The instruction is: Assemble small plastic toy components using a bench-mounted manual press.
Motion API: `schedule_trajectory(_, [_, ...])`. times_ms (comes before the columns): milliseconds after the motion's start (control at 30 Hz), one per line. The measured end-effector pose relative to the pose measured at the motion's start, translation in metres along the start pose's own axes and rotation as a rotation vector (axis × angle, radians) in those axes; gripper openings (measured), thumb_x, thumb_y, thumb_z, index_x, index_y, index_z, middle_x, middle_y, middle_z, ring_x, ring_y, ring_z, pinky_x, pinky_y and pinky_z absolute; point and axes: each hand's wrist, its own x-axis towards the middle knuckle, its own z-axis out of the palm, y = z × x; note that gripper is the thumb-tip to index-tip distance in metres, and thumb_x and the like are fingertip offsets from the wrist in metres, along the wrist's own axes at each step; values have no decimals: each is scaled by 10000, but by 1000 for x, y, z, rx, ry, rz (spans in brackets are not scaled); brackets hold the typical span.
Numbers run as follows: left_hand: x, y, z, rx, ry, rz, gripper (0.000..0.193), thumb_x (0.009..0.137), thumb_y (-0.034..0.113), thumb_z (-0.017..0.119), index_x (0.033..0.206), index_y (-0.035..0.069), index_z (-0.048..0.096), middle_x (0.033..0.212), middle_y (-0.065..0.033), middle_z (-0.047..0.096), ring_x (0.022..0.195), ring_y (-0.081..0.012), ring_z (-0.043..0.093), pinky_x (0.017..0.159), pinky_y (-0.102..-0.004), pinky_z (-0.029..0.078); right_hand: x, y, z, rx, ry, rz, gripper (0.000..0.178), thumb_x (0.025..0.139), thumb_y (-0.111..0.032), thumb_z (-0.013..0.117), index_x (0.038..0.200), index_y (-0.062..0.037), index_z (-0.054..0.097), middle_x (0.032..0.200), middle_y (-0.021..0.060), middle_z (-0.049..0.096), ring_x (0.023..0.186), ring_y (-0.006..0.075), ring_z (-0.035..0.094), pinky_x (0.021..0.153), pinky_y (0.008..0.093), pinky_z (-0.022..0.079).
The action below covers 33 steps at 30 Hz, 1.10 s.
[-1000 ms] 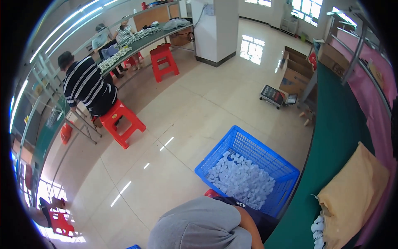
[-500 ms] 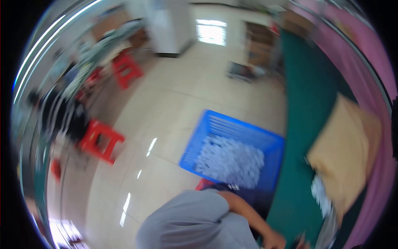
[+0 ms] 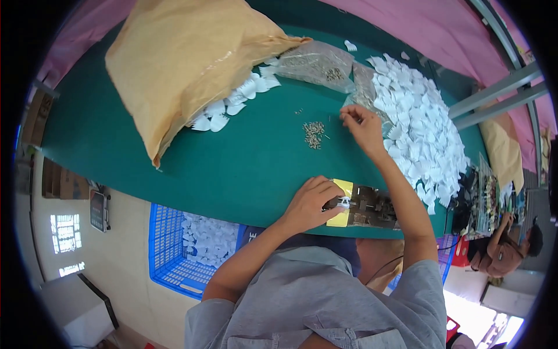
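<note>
My left hand (image 3: 313, 205) is curled round a dark, rounded part at the left end of a metal fixture (image 3: 372, 205) with a yellow plate (image 3: 342, 220). A small white plastic piece (image 3: 343, 202) sits by its fingertips on the plate. My right hand (image 3: 365, 129) is raised over the table, its thumb and fingers pinched together; what they hold, if anything, is too small to tell. Just left of it lies a small pile of tiny metal parts (image 3: 314, 135). A heap of white fan-shaped plastic pieces (image 3: 418, 128) spreads to its right.
On the green table (image 3: 232, 168), a large tan sack (image 3: 186, 58) spills white pieces. Clear plastic bags (image 3: 317, 61) lie at the back. A blue crate (image 3: 168, 256) of white pieces stands below the left edge. Another person (image 3: 503, 250) sits at far right.
The view has swung from the floor and blue crate to the green table. Both my hands are now in front of me, the left at the fixture, the right near the metal parts.
</note>
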Motion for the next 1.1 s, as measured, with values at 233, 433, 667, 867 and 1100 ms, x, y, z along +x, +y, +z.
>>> schedule_trajectory(233, [-2, 3, 4, 49, 21, 3, 310, 853, 213, 842, 1098, 82, 705, 1096, -50, 700, 1104, -282, 620, 1007, -430, 478, 5, 18, 10, -194, 34, -131, 150, 907, -120, 744, 1033, -43, 774, 927, 98, 768, 771, 209, 719, 738, 333, 576])
schedule_trajectory(433, [-4, 3, 2, 58, 14, 3, 311, 851, 215, 838, 1108, 100, 703, 1102, -44, 699, 1111, -272, 617, 1004, -433, 475, 35, -12, 48, -195, -58, -191, 157, 900, -176, 765, 1020, -75, 782, 955, 88, 759, 820, 232, 738, 749, 356, 577])
schedule_trajectory(667, [-7, 4, 3, 38, 28, -10, 296, 832, 169, 825, 1091, 106, 696, 1119, -45, 694, 1117, -279, 612, 1003, -437, 474, 42, -19, 80, -294, -70, -104, 166, 855, -209, 804, 967, -87, 815, 936, 84, 765, 801, 224, 730, 746, 360, 573])
schedule_trajectory(867, [-5, 0, 3, 22, 28, 21, 274, 838, 189, 822, 1070, 101, 705, 1103, -68, 695, 1087, -305, 625, 979, -445, 492, 37, -16, 50, -88, -30, -171, 163, 909, -164, 730, 999, -40, 782, 901, 107, 759, 775, 203, 706, 745, 345, 556])
schedule_trajectory(1100, [-1, 3, -1, 41, 12, -18, 277, 873, 267, 810, 1048, 78, 708, 1078, -82, 676, 1083, -305, 597, 971, -440, 463, -104, -70, -47, -11, -197, 89, 188, 985, -146, 699, 1033, 33, 730, 914, 54, 728, 850, 112, 639, 810, 287, 532])
